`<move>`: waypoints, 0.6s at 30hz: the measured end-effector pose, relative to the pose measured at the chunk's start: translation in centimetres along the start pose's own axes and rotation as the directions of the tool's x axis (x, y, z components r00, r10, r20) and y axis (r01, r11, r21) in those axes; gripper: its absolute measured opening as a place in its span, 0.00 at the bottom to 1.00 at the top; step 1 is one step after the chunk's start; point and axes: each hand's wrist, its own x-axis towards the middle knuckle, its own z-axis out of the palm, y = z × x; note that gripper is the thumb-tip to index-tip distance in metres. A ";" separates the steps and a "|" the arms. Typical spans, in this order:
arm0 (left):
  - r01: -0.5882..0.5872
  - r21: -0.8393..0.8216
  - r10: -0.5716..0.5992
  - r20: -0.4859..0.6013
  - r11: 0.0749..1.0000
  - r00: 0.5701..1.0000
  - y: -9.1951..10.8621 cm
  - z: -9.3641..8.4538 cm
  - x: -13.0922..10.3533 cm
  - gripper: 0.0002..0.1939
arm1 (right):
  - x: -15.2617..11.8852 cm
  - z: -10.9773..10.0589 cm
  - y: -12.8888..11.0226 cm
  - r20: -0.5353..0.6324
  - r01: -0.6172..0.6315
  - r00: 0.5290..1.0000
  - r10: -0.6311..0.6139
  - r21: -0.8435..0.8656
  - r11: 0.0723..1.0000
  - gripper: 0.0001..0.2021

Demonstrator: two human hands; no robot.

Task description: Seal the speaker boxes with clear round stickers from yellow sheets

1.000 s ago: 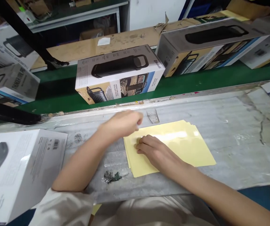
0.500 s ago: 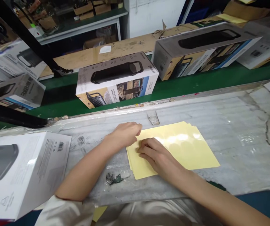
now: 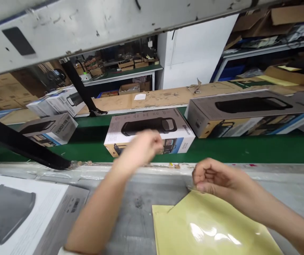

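My left hand is raised in front of the speaker box on the green belt, blurred by motion, its fingers curled; what it holds, if anything, cannot be made out. Lower and to the right, my right hand pinches something at the raised corner of a glossy yellow sheet. It seems to be the sheet's edge or a thin clear piece on it. More yellow sheet lies flat beneath, on the grey plastic-covered table.
A large white box stands at the lower left. Further boxes line the green belt. Dark posts rise at the left, and a white beam crosses above.
The view has tilted up. My left hand has left the sheets and moved up before the speaker box. My right hand has risen to the right, and a corner of the top sheet is lifted.
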 end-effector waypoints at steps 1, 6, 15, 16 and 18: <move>0.080 0.017 -0.075 -0.204 0.997 0.976 -1.7 -1.7 2.5 0.06 | 1.4 -0.4 -0.8 0.052 0.017 0.999 -0.017 -0.005 1.000 0.11; 0.240 0.128 -0.177 -0.375 0.962 0.910 -10.4 -5.5 11.1 0.13 | 10.6 -2.1 -4.2 0.269 0.225 0.948 -0.168 -0.196 0.955 0.07; 0.183 0.269 -0.135 -0.189 0.946 0.973 -14.7 -3.5 12.2 0.19 | 31.8 -0.7 -2.5 0.086 0.516 0.853 -0.515 -0.296 0.804 0.10; 0.186 0.276 -0.137 -0.186 0.943 0.973 -14.8 -3.6 12.2 0.19 | 33.2 -0.4 -2.2 0.089 0.515 0.853 -0.514 -0.304 0.802 0.10; 0.188 0.289 -0.139 -0.182 0.939 0.973 -14.9 -3.6 12.2 0.19 | 34.9 0.0 -1.8 0.107 0.504 0.860 -0.498 -0.321 0.802 0.11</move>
